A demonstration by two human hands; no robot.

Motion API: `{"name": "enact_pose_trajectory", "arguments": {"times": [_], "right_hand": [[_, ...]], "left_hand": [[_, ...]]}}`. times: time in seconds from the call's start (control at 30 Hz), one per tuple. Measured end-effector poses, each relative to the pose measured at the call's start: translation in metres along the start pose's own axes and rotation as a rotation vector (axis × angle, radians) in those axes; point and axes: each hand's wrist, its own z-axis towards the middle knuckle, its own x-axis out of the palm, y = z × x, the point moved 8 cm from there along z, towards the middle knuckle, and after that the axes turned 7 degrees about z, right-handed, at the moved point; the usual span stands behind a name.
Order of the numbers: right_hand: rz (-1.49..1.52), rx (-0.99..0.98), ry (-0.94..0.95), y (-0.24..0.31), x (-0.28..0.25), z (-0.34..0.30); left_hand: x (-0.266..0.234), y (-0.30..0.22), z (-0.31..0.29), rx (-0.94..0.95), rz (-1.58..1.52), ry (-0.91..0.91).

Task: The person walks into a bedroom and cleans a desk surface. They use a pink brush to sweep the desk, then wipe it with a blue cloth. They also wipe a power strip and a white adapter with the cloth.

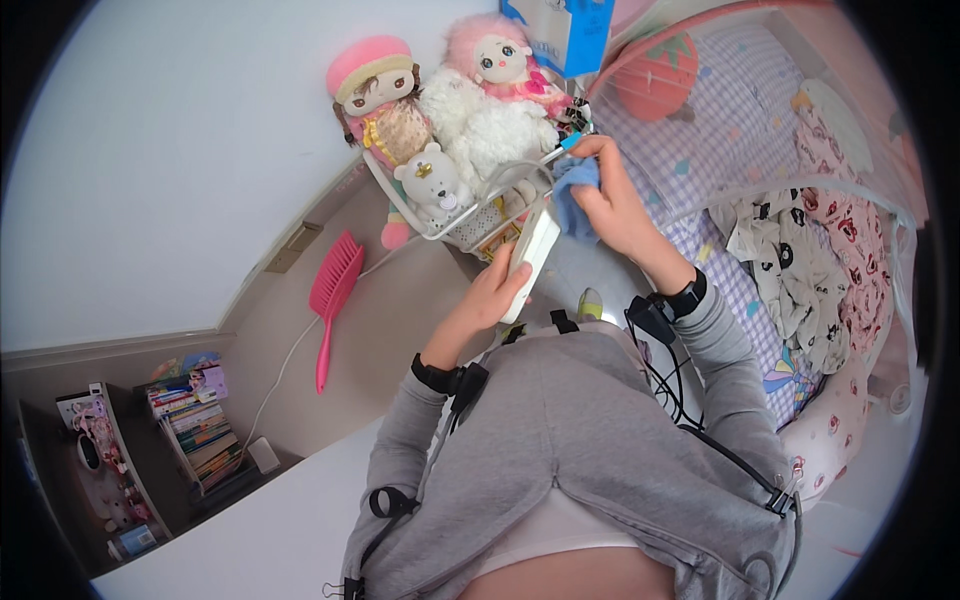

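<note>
My left hand (497, 288) grips a white slab-shaped object (538, 250) with rounded edges; its exact kind is not clear. A pale curved loop shows just beyond its top end, and I cannot tell whether the two are joined. My right hand (622, 205) is closed around a blue cloth (574, 198), which hangs beside the white object's upper end. Past both hands stands a white wire-basket cart (455, 232) filled with toys. In it sit a white bear figure (436, 182), a fluffy white plush (490, 125), a doll in a pink hat (380, 100) and a pink-haired doll (500, 60).
A pink brush (335, 290) hangs on the grey panel at left, near a white cable. Below are shelves with books (200, 440). At right, a netted bed (690, 225) holds crumpled clothes (785, 270) and a strawberry cushion (655, 75). A blue box (575, 40) stands behind the toys.
</note>
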Motion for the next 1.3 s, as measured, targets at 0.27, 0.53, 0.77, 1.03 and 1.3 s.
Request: {"name": "enact_pose_trajectory", "arguments": {"times": [0.27, 0.53, 0.77, 1.03, 1.3], "right_hand": [[-0.272, -0.196, 0.279, 0.02, 0.036, -0.021], [-0.172, -0.364, 0.58, 0.051, 0.071, -0.078], [-0.199, -0.24, 0.306, 0.01, 0.029, -0.016], [-0.193, -0.27, 0.304, 0.018, 0.031, -0.009], [-0.15, -0.446, 0.457, 0.08, 0.042, -0.055]], "left_hand": [[0.008, -0.031, 0.025, 0.219, -0.144, 0.024], [0.006, -0.005, 0.048, 0.004, -0.429, 0.045], [0.017, -0.016, 0.033, 0.052, -0.386, 0.083], [0.022, -0.035, 0.033, 0.118, -0.48, 0.135], [0.016, -0.07, 0.04, 0.017, -0.77, 0.062]]}}
